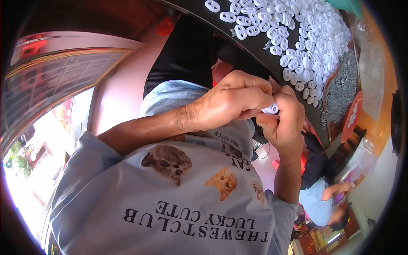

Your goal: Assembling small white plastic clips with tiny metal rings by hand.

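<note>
Above my lap, my two hands meet over a small white oval plastic piece with two holes point(270, 109). My right hand point(285, 121) pinches it between thumb and bent index finger. My left hand point(233, 101) is closed, its curled fingers pressed up against the piece's left side. What its fingertips hold, if anything, is hidden. Beyond my hands, a big heap of the same white two-hole pieces point(314, 42) spreads over the dark tabletop point(204, 17). Beside it lies a pile of tiny grey metal parts point(342, 85), too small to make out singly.
A red oval dish point(352, 117) with white pieces lies right of the grey pile. Clear plastic film point(369, 63) and a green container point(346, 6) edge the heap. A person in a light blue top point(316, 202) sits at lower right. A framed glass panel point(63, 80) stands at left.
</note>
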`<control>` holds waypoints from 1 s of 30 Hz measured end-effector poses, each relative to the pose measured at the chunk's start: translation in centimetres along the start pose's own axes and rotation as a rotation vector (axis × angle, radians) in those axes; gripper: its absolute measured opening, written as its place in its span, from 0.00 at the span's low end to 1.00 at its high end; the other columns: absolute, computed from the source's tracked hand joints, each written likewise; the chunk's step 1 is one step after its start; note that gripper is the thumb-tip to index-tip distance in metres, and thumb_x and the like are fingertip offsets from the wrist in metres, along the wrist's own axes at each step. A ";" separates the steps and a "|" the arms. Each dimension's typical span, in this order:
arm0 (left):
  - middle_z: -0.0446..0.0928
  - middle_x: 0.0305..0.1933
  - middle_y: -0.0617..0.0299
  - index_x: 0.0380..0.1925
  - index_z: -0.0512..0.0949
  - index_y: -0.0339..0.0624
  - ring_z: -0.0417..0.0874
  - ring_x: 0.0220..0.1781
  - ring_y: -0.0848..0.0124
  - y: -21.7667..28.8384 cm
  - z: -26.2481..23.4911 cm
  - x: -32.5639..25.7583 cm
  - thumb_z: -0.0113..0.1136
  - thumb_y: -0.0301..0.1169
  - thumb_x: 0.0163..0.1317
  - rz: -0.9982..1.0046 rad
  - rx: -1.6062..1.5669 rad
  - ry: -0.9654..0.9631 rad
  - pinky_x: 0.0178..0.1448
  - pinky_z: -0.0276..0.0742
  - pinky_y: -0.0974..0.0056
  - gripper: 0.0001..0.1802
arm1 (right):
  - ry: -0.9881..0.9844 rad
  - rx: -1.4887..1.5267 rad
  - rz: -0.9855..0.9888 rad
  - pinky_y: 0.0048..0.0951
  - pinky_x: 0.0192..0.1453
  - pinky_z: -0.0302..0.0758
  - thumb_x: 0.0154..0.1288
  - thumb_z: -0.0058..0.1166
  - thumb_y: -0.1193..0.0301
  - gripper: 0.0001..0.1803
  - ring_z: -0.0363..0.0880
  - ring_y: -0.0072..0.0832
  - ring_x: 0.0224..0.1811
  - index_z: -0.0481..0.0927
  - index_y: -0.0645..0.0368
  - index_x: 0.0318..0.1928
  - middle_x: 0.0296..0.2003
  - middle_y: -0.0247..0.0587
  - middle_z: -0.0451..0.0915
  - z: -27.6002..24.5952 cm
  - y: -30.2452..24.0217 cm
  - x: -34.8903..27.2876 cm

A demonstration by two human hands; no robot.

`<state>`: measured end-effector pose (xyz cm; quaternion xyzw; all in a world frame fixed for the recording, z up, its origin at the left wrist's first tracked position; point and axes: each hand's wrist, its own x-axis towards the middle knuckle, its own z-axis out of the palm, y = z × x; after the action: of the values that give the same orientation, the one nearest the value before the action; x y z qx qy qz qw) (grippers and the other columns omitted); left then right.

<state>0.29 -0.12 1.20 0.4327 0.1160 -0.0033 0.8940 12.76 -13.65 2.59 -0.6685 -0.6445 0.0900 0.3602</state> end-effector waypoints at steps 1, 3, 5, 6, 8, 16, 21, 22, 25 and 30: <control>0.66 0.18 0.64 0.21 0.72 0.33 0.64 0.20 0.78 0.1 0.0 -0.1 0.49 0.30 0.59 -0.041 -0.012 0.001 0.26 0.58 0.70 0.12 | -0.012 -0.030 -0.019 0.34 0.20 0.63 0.60 0.60 0.52 0.24 0.67 0.35 0.20 0.68 0.59 0.37 0.23 0.38 0.67 -0.1 0.0 0.0; 0.66 0.18 0.65 0.21 0.72 0.34 0.64 0.21 0.78 0.4 -0.1 0.0 0.50 0.31 0.59 -0.049 -0.010 -0.006 0.27 0.58 0.70 0.12 | -0.009 -0.053 -0.028 0.34 0.21 0.64 0.60 0.60 0.52 0.23 0.68 0.36 0.20 0.68 0.59 0.38 0.24 0.38 0.68 -0.2 -0.1 0.0; 0.66 0.18 0.65 0.21 0.72 0.34 0.64 0.21 0.78 0.4 -0.2 0.1 0.50 0.32 0.58 -0.058 -0.007 -0.014 0.28 0.59 0.70 0.12 | -0.003 -0.074 -0.038 0.35 0.21 0.64 0.61 0.60 0.53 0.23 0.68 0.36 0.20 0.68 0.59 0.39 0.24 0.38 0.69 -0.3 -0.1 0.0; 0.66 0.18 0.66 0.21 0.72 0.35 0.64 0.22 0.78 0.3 -0.2 0.1 0.50 0.32 0.59 -0.049 -0.004 -0.020 0.28 0.58 0.70 0.12 | -0.006 -0.053 -0.038 0.35 0.22 0.65 0.62 0.59 0.55 0.21 0.69 0.36 0.20 0.68 0.59 0.39 0.24 0.39 0.69 -0.4 -0.1 0.0; 0.65 0.18 0.66 0.21 0.72 0.35 0.63 0.22 0.78 0.2 -0.2 0.3 0.50 0.32 0.59 -0.036 0.002 -0.030 0.27 0.58 0.70 0.12 | -0.007 -0.035 -0.040 0.35 0.23 0.65 0.64 0.58 0.57 0.19 0.69 0.36 0.20 0.68 0.59 0.40 0.24 0.39 0.69 -0.8 -0.2 -0.1; 0.66 0.22 0.67 0.25 0.70 0.39 0.63 0.25 0.79 0.0 0.7 0.6 0.47 0.33 0.68 -0.053 0.138 -0.077 0.30 0.58 0.71 0.13 | 0.126 0.078 0.385 0.30 0.25 0.65 0.66 0.52 0.75 0.05 0.68 0.30 0.20 0.73 0.64 0.34 0.23 0.40 0.71 -3.3 -1.5 -1.5; 0.60 0.20 0.73 0.20 0.66 0.42 0.59 0.23 0.83 -0.5 1.1 1.2 0.49 0.36 0.72 -0.053 0.104 -0.064 0.27 0.56 0.73 0.19 | 0.616 -0.378 0.684 0.17 0.24 0.58 0.71 0.51 0.69 0.10 0.62 0.09 0.23 0.79 0.63 0.37 0.22 0.24 0.71 -11.1 3.1 -6.1; 0.60 0.20 0.73 0.21 0.66 0.42 0.60 0.23 0.84 -0.5 1.0 1.3 0.49 0.35 0.73 -0.052 0.118 -0.069 0.27 0.57 0.73 0.19 | 0.672 -0.419 0.773 0.17 0.30 0.62 0.72 0.50 0.65 0.14 0.65 0.10 0.28 0.81 0.64 0.39 0.23 0.24 0.70 -12.8 4.4 -6.8; 0.61 0.20 0.73 0.21 0.67 0.42 0.60 0.23 0.84 -0.7 0.8 1.2 0.49 0.35 0.72 -0.039 0.079 -0.056 0.27 0.57 0.73 0.19 | 0.688 -0.555 0.763 0.25 0.29 0.65 0.71 0.51 0.65 0.16 0.64 0.17 0.25 0.78 0.69 0.34 0.22 0.31 0.72 -17.8 9.1 -9.9; 0.62 0.21 0.73 0.20 0.67 0.43 0.60 0.24 0.84 -0.5 0.8 1.4 0.50 0.35 0.72 -0.041 0.102 -0.006 0.27 0.57 0.73 0.19 | 0.410 -0.616 0.795 0.26 0.34 0.67 0.72 0.50 0.65 0.17 0.65 0.20 0.27 0.77 0.70 0.37 0.22 0.35 0.73 -19.6 10.8 -10.1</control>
<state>1.75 -0.96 0.99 0.4752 0.1218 -0.0289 0.8709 31.31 -29.15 6.84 -0.9392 -0.2549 -0.1060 0.2044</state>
